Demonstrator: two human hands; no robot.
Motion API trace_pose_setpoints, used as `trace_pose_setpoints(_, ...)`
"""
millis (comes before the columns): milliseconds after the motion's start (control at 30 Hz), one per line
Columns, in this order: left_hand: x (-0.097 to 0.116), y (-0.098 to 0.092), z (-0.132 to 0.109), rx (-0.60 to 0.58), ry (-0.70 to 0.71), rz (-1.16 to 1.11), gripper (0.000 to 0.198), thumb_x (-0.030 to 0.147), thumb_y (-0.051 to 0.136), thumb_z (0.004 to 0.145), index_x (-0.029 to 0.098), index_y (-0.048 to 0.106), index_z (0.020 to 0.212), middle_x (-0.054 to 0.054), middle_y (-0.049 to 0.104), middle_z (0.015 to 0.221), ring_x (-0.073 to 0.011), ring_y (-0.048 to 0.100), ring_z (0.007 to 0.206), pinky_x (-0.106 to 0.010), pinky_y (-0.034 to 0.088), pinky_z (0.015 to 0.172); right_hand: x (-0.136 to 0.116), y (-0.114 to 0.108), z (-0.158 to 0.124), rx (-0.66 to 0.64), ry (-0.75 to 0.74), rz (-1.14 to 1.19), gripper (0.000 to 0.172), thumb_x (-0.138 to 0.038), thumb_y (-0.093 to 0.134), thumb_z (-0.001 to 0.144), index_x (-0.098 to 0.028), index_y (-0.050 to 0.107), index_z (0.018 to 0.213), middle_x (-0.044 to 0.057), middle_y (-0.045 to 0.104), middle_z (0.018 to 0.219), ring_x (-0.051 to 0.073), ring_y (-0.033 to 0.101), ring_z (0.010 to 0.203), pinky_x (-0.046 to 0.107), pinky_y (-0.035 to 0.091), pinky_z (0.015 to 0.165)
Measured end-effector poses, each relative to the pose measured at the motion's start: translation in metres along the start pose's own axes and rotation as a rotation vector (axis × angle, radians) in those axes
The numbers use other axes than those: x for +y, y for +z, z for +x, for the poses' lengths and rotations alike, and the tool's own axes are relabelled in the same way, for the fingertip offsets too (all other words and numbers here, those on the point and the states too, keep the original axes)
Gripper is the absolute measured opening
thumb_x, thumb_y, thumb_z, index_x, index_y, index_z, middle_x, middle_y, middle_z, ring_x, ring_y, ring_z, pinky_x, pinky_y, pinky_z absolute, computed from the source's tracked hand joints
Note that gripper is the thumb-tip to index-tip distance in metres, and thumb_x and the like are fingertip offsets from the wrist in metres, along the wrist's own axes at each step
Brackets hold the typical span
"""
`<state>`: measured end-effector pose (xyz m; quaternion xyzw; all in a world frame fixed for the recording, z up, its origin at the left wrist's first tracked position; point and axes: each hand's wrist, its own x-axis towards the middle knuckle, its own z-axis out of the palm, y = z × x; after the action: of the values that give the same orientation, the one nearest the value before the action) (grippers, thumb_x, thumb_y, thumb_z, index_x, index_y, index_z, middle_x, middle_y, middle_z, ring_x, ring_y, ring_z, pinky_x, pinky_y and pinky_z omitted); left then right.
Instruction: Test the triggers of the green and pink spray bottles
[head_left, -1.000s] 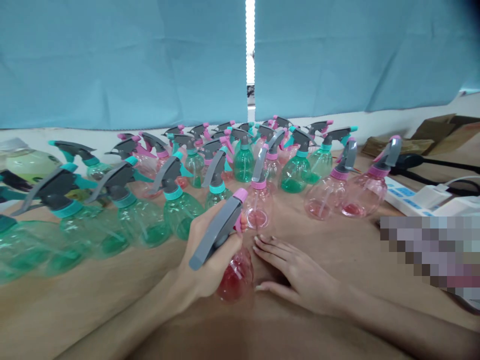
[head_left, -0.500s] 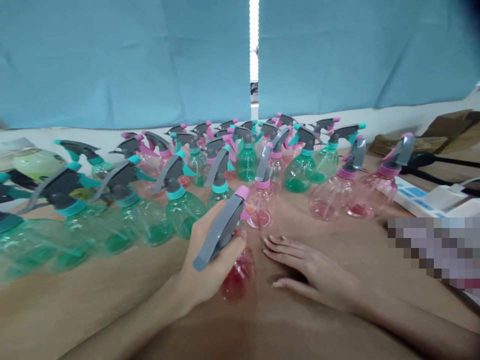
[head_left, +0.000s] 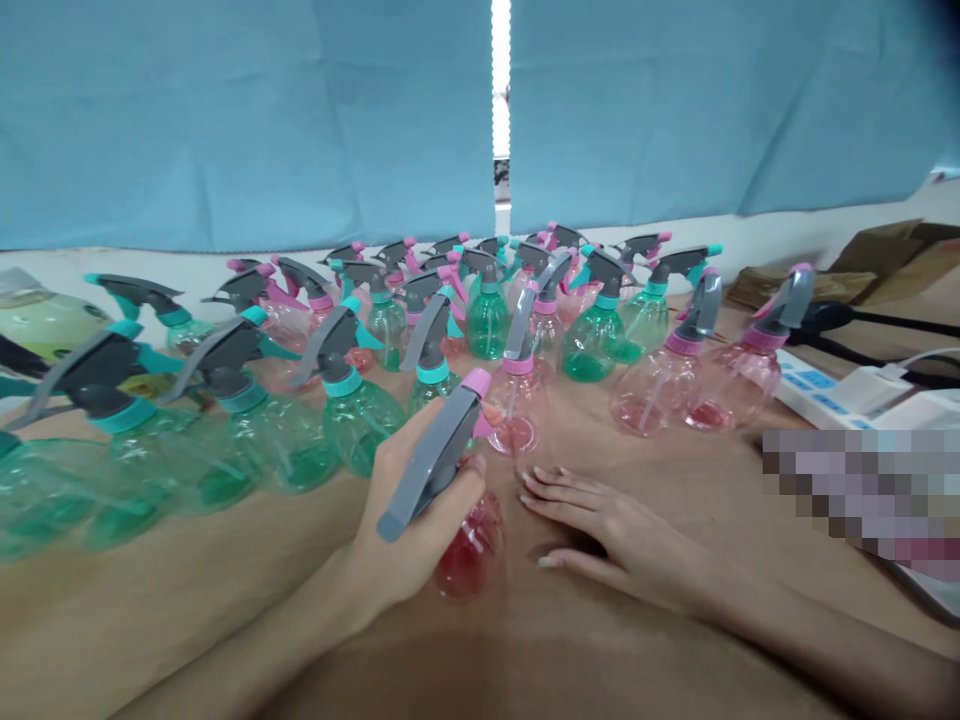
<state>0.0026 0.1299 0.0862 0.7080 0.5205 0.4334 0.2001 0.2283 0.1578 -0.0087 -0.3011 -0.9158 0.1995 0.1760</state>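
My left hand [head_left: 420,500] is wrapped round the neck of a pink spray bottle [head_left: 471,560] with a grey trigger head and a pink nozzle. Its bulb shows red at the bottom. To the right, my right hand [head_left: 600,515] lies palm down on the table [head_left: 600,640] with fingers stretched out, holding nothing. Just beyond the held bottle stands another pink spray bottle [head_left: 517,400]. A green spray bottle [head_left: 360,420] is behind and left of my left hand.
Several green bottles [head_left: 292,450] line the left side, with more pink and green ones behind. Two pink bottles [head_left: 652,390] stand at right, near a white power strip [head_left: 817,390] and a cardboard box [head_left: 892,260]. A blue curtain [head_left: 262,120] hangs at the back.
The whole view has shifted slightly, so things sit a little further left. My left hand keeps its hold on the pink spray bottle, and my right hand stays flat on the table.
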Motion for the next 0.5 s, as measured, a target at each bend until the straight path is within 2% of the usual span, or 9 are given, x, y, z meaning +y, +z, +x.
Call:
trace_pose_setpoints(267,0.0064,-0.0018,0.0028,0.009,-0.021,-0.003,0.005,0.027,0.052,0.076,0.024,0.05,0.071,0.001,0.054,0.068,-0.0167,0.053,0.062,-0.029,0.044,0.055,0.0005,0.0,-0.0004,0.014,-0.006,0.027,0.057,-0.047,0.053,0.091,-0.025,0.04,0.142,0.006,0.042,0.147,0.024,0.036,0.137,0.046,0.029,0.113)
trace_pose_setpoints(500,0.0001,-0.0005,0.0016,-0.002,-0.031,-0.039,0.003,0.026,0.054,0.074,0.024,0.052,0.073,0.002,0.058,0.07,-0.0168,0.057,0.062,-0.029,0.045,0.056,0.0012,0.0001,0.0,-0.002,-0.01,0.002,0.057,-0.049,0.05,0.092,-0.022,0.042,0.141,0.006,0.041,0.147,0.023,0.035,0.137,0.044,0.027,0.115)
